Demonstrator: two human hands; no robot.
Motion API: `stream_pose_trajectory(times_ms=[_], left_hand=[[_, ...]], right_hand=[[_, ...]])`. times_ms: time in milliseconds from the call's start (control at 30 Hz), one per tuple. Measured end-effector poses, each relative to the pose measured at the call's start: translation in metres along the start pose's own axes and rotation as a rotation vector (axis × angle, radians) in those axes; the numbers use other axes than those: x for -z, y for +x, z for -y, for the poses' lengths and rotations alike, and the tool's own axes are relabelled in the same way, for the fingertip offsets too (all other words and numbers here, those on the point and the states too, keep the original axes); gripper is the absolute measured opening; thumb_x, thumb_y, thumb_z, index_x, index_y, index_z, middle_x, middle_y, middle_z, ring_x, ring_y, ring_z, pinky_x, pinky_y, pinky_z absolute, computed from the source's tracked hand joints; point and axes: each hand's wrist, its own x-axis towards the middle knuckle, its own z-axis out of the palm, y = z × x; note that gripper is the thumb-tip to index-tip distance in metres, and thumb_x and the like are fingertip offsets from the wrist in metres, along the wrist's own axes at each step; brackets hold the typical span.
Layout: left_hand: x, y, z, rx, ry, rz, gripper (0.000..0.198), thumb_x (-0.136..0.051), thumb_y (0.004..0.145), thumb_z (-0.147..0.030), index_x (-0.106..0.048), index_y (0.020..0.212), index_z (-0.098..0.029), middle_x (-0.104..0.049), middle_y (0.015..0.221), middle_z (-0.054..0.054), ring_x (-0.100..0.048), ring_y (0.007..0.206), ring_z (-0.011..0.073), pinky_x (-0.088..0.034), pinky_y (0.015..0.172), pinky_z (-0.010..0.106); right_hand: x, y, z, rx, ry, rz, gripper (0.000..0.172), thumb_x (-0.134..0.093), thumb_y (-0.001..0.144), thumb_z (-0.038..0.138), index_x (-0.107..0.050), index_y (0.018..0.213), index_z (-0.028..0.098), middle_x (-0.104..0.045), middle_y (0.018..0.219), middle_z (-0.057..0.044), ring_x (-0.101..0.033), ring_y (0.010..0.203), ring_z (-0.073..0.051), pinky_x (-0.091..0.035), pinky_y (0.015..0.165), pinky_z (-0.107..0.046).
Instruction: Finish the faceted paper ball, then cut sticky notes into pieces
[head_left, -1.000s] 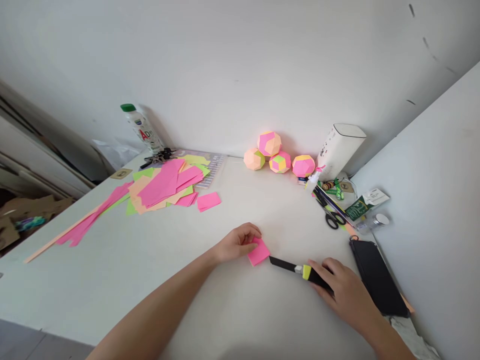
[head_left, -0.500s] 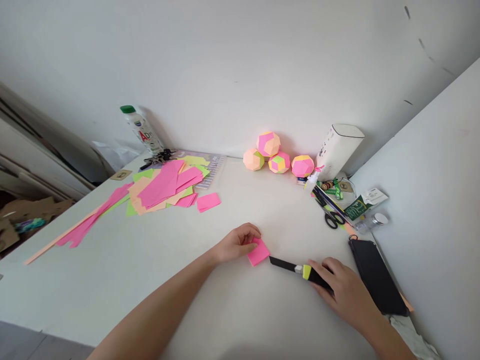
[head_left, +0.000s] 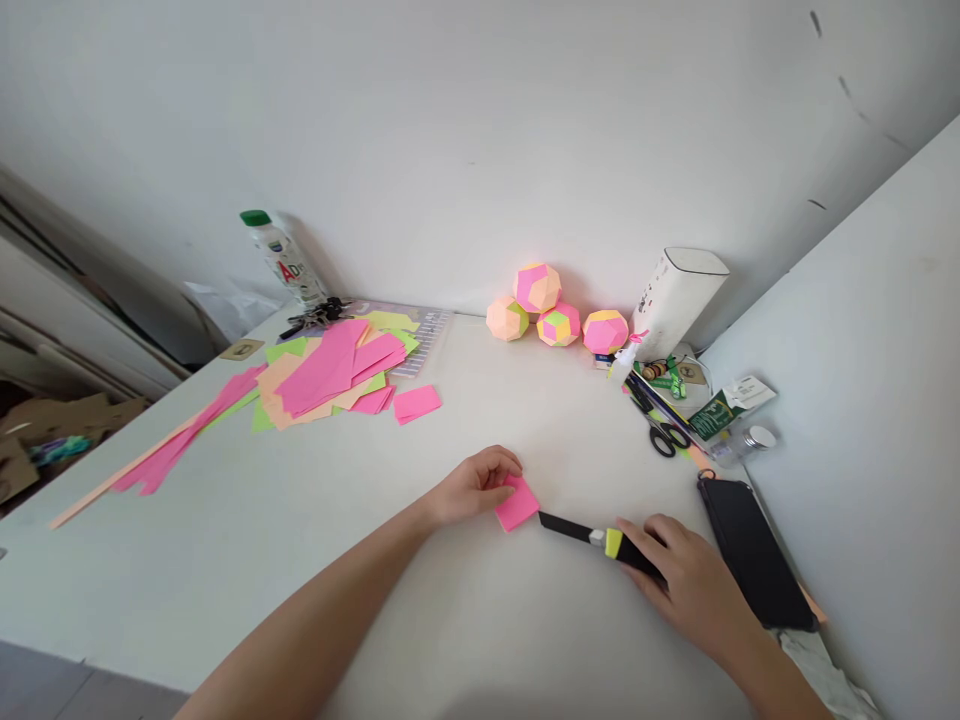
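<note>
1. The left hand (head_left: 484, 485) is partly curled, its thumb lying on top of the pink paper (head_left: 520, 508) and its fingers bent in at the far-left side, so the paper is held down.
2. The pink paper, a small square piece or stack, lies flat on the desk (head_left: 150, 570), near the middle of the scene and just left of the knife.
3. The right hand (head_left: 679, 570) is closed around the handle of the knife (head_left: 600, 538), a cutter with a black blade and a yellow collar.
4. The blade points left, its tip at the right corner of the pink paper; whether the two touch, I cannot tell.
5. Far left of the left hand are some pink slips (head_left: 418, 404), then a heap of coloured paper (head_left: 322, 375), with long paper strips (head_left: 180, 440) reaching out to the near left.
6. A bottle (head_left: 285, 265) with a green cap stands behind the heap.
7. At the far side, one paper ball (head_left: 538, 288) rests on two others, with a fourth to their right, before a white box (head_left: 679, 305).
8. Scissors (head_left: 664, 438) and a black phone (head_left: 761, 560) lie along the right.
</note>
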Motion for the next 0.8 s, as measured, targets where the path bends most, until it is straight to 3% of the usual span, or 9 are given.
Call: stream_pose_trajectory(times_ms=[800], left_hand=[[-0.0003,-0.0006,-0.0011,0.004,-0.009,-0.004,0.019,-0.067,0.082,-0.031,-0.06,0.095,-0.019,-0.054,0.111,0.006,-0.045,0.071,0.0107,-0.039,0.065,0.027]], right_hand=[[0.0008,0.0003,0.001,0.001,-0.004,-0.006,0.034,-0.048,0.094,0.03,-0.06,0.122,0.016,-0.056,0.089,-0.009,-0.058,0.073,-0.021,-0.051,0.063,-0.034]])
